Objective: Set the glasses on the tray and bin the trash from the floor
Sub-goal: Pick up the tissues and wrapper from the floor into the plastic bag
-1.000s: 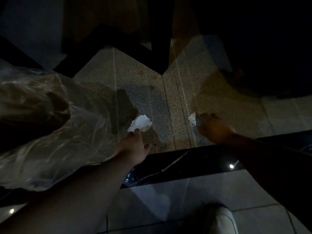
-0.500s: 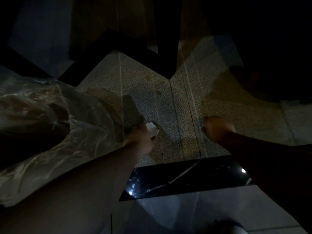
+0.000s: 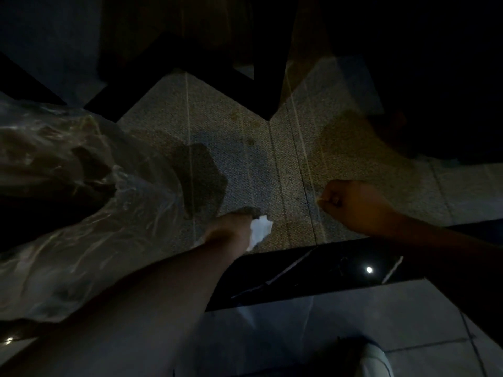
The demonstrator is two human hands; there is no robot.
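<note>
Over the carpet, crumpled tissue in left grip

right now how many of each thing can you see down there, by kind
white crumpled paper, in the left hand: 1
clear plastic bag: 1
hands, counting the closed right hand: 2
white shoe: 1
total: 5

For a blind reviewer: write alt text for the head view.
In dim light, the left hand grips a crumpled white tissue above speckled carpet, and the right hand is a closed fist. A clear plastic bag sits at left.
</note>
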